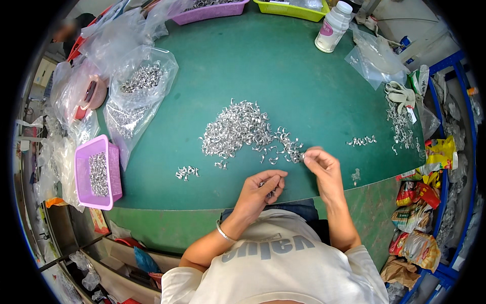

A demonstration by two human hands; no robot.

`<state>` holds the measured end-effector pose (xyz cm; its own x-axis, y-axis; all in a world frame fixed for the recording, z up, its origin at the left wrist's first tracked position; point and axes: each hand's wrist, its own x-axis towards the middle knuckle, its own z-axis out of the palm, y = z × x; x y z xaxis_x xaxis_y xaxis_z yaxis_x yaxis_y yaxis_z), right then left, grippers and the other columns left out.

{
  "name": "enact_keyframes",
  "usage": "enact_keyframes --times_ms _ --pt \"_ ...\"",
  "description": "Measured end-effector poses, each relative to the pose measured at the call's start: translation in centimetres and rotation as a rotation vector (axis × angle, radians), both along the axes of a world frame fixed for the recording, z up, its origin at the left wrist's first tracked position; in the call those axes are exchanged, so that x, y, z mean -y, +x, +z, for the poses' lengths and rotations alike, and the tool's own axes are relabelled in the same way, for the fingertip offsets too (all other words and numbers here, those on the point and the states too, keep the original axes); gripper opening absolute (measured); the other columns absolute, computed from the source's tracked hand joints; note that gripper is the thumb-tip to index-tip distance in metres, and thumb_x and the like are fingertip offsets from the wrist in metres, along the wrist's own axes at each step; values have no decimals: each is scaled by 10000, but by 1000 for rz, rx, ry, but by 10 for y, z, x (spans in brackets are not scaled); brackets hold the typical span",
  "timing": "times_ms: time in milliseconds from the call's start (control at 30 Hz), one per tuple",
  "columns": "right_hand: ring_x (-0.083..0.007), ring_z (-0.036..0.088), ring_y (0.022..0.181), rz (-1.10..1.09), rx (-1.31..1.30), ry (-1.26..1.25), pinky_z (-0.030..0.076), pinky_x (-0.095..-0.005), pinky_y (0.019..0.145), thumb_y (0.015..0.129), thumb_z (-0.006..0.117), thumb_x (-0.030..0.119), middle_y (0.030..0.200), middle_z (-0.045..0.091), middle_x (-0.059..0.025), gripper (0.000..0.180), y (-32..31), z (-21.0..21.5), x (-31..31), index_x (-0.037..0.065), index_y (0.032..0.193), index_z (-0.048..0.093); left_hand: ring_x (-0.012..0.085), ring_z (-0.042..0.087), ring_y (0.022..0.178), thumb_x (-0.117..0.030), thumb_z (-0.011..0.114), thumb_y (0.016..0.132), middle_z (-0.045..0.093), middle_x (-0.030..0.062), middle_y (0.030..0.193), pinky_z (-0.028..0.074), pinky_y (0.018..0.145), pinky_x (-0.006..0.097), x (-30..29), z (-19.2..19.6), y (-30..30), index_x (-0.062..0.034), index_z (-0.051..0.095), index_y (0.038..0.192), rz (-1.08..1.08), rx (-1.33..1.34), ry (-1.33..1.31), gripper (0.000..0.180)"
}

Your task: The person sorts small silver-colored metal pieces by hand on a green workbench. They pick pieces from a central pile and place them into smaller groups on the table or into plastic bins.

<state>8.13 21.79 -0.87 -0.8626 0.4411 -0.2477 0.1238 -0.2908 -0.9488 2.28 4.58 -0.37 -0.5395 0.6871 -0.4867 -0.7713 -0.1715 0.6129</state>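
While your L hand [259, 190] is curled round a few curved silver metal pcs [268, 192], your R hand [325, 169] has thumb + fingertips close tog. at the right edge of the main pile [235, 129]. Can't tell tbh if there's a pc pinched in there. That pile's mid-table on the green tabletop [293, 76], w/ a little cluster [187, 173] to its left, a short row [361, 141] to the right, and another heap [402, 129] by the far R edge, right next to the pale gloves [400, 95]. More pcs in the lilac basket [116, 177] on your L and in the clear bag [166, 66] just past it.

Re: writing: white bottle [334, 26] up top R has a pink-and-white label [327, 30], print too small to make out imo. Your tee [298, 276] has big grey lettering [268, 250], upside down from this cam. There's a small white tag [411, 115] on the far R heap, can't read it. Shiny printed packets [440, 152] on the R too, yellow and red, text mostly too tiny/bent. Yellow-green tray [296, 12] at the back's got a white sticker [279, 2], ditto.
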Motion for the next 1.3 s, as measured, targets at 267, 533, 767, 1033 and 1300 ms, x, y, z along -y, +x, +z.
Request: enact_keyframes --times_ms 267,533,767,1033,1300 --pt "-113 492 880 213 -97 -513 375 -250 784 814 565 19 901 560 -33 124 12 9 28 0 934 589 32 376 546 -96 576 846 481 -4 656 259 442 169 0 12 4 16 588 951 44 -61 -10 154" --pt "-128 503 819 221 -169 125 386 -252 745 808 541 -23 870 561 -72 105 15 28 32 -21 904 583 59 491 595 -15 667 739 589 23 695 383 528 191 3 24 7 5 642 798 136 -705 -235 67" --pt "-137 532 842 218 -29 -290 401 -257 766 835 515 6 896 580 -88 105 19 32 36 -37 909 577 84 530 598 29 672 703 617 69 694 399 528 201 4 34 8 12 641 761 134 -813 -187 68" --pt "-130 533 835 252 -54 -381 400 -252 774 837 516 19 886 590 -79 112 18 30 36 -32 911 583 81 510 579 7 651 724 591 62 670 383 500 190 4 34 8 13 616 765 125 -758 -154 54" --pt "-190 510 753 -57 80 919 396 -283 670 723 622 10 841 597 -70 181 -7 -7 -11 40 900 638 76 310 503 -117 471 833 462 71 706 261 406 192 9 16 -7 -39 484 771 -38 262 247 101"
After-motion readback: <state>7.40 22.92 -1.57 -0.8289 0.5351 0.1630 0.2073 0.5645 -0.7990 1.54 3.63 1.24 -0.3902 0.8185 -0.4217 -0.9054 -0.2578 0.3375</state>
